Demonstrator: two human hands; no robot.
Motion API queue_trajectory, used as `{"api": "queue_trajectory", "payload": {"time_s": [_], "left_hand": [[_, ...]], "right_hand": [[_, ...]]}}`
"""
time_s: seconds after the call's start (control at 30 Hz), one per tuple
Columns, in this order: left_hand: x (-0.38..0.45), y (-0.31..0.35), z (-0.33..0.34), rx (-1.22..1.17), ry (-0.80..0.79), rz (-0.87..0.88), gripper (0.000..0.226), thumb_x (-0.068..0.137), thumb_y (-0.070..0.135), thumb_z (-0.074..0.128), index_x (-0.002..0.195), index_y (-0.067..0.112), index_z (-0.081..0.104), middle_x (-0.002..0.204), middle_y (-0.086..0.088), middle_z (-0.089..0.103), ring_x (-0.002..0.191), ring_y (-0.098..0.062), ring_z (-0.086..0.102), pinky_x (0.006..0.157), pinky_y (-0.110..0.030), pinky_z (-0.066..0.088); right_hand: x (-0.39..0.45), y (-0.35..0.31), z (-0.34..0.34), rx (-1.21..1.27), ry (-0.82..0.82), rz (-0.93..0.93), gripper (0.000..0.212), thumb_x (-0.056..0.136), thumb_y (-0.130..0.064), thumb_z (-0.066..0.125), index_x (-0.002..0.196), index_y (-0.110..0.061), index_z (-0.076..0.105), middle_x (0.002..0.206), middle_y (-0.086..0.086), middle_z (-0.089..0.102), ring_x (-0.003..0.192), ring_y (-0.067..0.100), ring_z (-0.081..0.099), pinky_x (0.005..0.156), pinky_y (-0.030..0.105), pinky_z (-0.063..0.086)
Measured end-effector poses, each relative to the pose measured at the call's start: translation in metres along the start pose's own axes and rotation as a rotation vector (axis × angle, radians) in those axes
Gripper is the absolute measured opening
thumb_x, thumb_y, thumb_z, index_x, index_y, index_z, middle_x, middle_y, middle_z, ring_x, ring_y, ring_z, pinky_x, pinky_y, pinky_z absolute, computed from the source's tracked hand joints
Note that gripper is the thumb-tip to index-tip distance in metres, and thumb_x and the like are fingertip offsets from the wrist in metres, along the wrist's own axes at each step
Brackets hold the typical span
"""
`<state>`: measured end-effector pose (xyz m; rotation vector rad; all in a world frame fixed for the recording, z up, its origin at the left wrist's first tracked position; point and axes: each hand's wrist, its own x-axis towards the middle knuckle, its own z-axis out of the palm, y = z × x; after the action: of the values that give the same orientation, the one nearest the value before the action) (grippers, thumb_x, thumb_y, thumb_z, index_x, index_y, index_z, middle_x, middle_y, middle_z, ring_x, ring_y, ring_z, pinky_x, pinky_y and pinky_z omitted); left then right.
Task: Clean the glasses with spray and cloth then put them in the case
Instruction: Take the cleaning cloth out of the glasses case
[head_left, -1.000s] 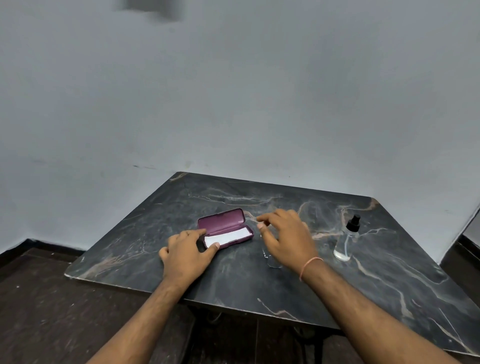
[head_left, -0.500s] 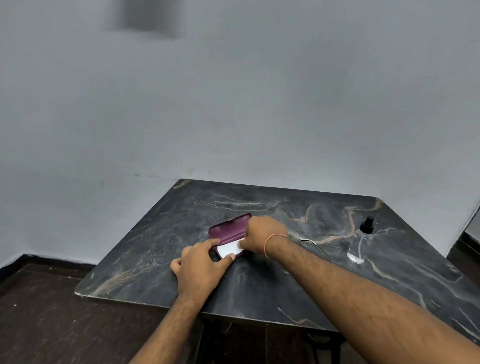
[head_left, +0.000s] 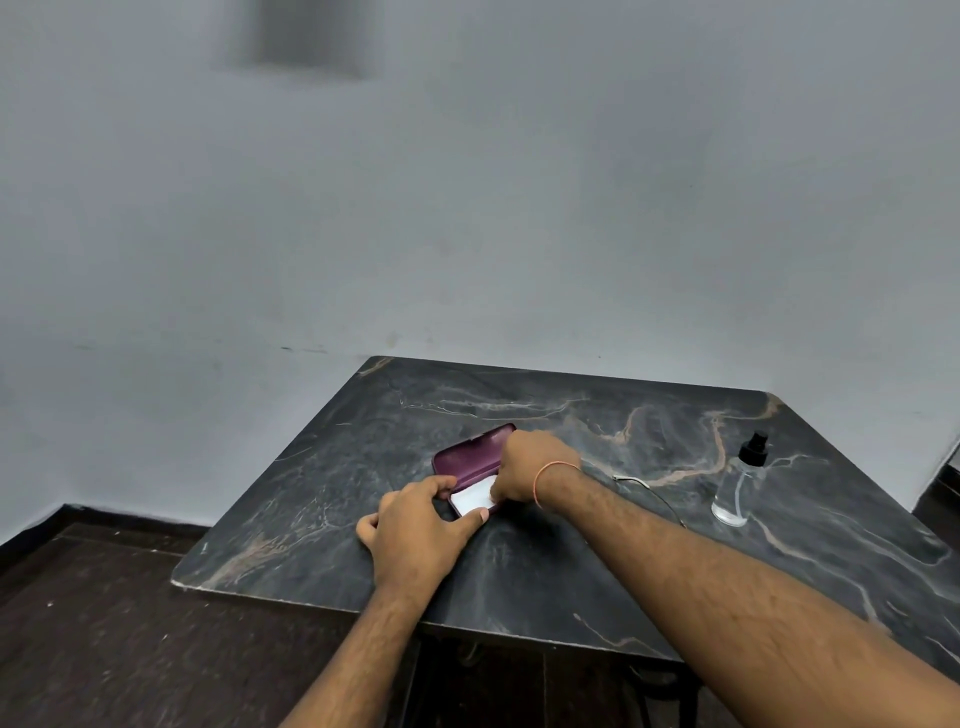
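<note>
mostly a dark marble table (head_left: 649, 571); left hand (head_left: 421, 530) steadies the open maroon case (head_left: 470, 457), right hand (head_left: 530, 465), now reaching inside, curls onto the white cloth (head_left: 472, 496), grip unclear; glasses (head_left: 631, 480) half hidden behind its forearm; spray bottle (head_left: 740, 480) well apart

Dim, even indoor light with no visible source. The dark marble table (head_left: 649, 519) shows a soft sheen but no hard glare; faint shadows lie on it beneath the forearms. Above the table, the grey wall (head_left: 467, 208) carries a blurred dark patch at the top. Wide-angle distortion bends the table's edges toward the frame's borders.
</note>
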<state>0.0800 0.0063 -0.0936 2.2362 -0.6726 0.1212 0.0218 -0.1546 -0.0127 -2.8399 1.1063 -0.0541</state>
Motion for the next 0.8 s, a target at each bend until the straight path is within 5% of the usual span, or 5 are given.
{"api": "queue_trajectory", "payload": {"time_s": [0.27,0.5,0.8], "left_hand": [[0.000,0.001,-0.001,0.001,0.003,-0.002,0.059,0.077,0.082,0.078,0.127,0.051,0.073,0.118,0.027,0.073,0.127,-0.008,0.059,0.105,-0.040,0.030],[0.001,0.001,-0.002,0.026,-0.012,-0.008,0.058,0.083,0.082,0.074,0.132,0.050,0.071,0.126,0.023,0.075,0.132,-0.011,0.059,0.110,-0.044,0.031],[0.002,0.001,0.001,0.077,-0.019,0.007,0.054,0.091,0.086,0.057,0.130,0.052,0.071,0.126,0.022,0.075,0.132,-0.013,0.061,0.112,-0.049,0.034]], "right_hand": [[-0.015,0.030,-0.023,0.270,0.047,-0.096,0.011,0.077,-0.033,0.081,0.085,-0.028,0.088,0.087,-0.008,0.083,0.083,0.012,0.075,0.071,0.027,0.060],[-0.071,0.090,-0.031,0.545,0.341,-0.233,0.008,0.085,-0.038,0.087,0.081,-0.031,0.085,0.079,-0.016,0.079,0.071,-0.002,0.068,0.065,0.011,0.045],[-0.145,0.166,0.037,0.588,0.688,-0.384,0.003,0.091,-0.030,0.084,0.089,-0.028,0.084,0.082,-0.020,0.068,0.072,0.003,0.064,0.068,0.016,0.048]]}}
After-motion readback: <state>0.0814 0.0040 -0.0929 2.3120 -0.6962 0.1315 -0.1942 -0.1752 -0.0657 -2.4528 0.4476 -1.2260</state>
